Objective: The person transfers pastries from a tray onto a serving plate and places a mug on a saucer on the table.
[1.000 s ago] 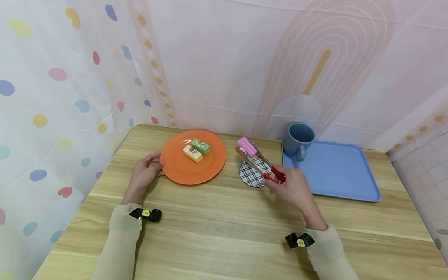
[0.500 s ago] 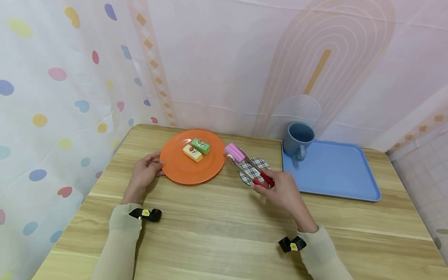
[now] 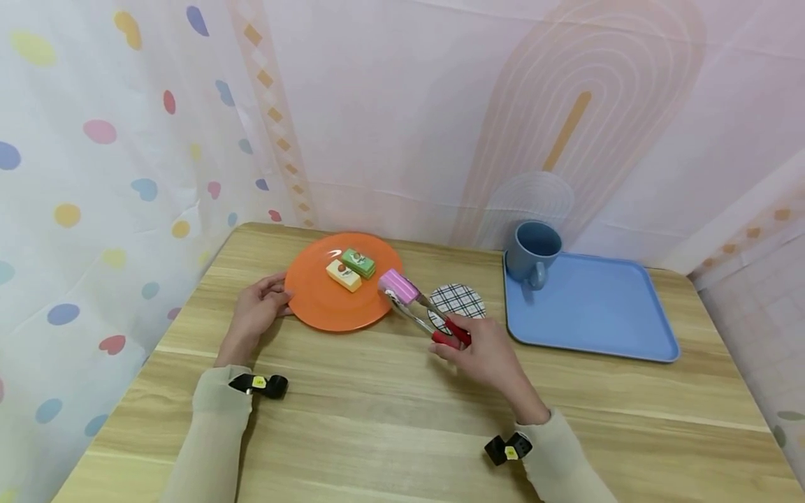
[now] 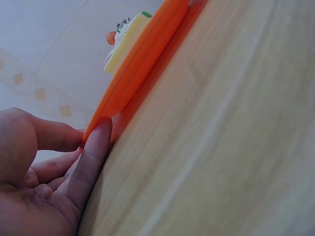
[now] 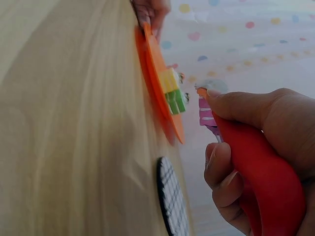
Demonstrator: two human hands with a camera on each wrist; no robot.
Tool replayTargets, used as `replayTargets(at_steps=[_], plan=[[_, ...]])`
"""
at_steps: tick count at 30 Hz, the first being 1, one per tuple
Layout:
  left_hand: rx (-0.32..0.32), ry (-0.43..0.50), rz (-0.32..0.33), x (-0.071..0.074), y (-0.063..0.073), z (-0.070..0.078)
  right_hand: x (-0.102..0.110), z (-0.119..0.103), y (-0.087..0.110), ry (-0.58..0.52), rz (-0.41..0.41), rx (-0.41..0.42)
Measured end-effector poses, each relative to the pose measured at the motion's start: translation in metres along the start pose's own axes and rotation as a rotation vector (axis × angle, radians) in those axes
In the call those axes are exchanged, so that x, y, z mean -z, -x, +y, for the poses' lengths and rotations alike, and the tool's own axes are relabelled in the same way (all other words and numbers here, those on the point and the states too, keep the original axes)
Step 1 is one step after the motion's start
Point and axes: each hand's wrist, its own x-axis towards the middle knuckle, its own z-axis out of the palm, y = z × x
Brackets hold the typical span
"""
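One pink toy cake slice (image 3: 398, 286), gripped by red-handled tongs (image 3: 445, 340), has shifted left: a second ago clear of the orange plate (image 3: 339, 311), now at its right rim. Right wrist view shows a gap, so I read it as carried over, not set down. Right hand (image 3: 487, 356): fingers and thumb curled round the handles. Yellow slice (image 3: 343, 277) and green slice (image 3: 360, 265) side by side on the plate, unmoved. Left hand (image 3: 256, 311) unchanged, pinching the plate's left rim; probably steadying. Farther right: plaid coaster (image 3: 462, 297), blue tray (image 3: 597, 307), mug (image 3: 523, 264) in tray's far-left corner.
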Motion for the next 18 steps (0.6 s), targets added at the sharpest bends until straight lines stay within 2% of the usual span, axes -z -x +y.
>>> replayTargets(at_steps=[8, 18], plan=[[-0.009, -0.020, 0.003, 0.000, 0.001, -0.001, -0.009, -0.007, 0.001, 0.005, -0.023, -0.037], [-0.008, -0.019, 0.012, -0.001, 0.000, -0.001, -0.014, -0.013, -0.001, 0.014, -0.055, -0.023]])
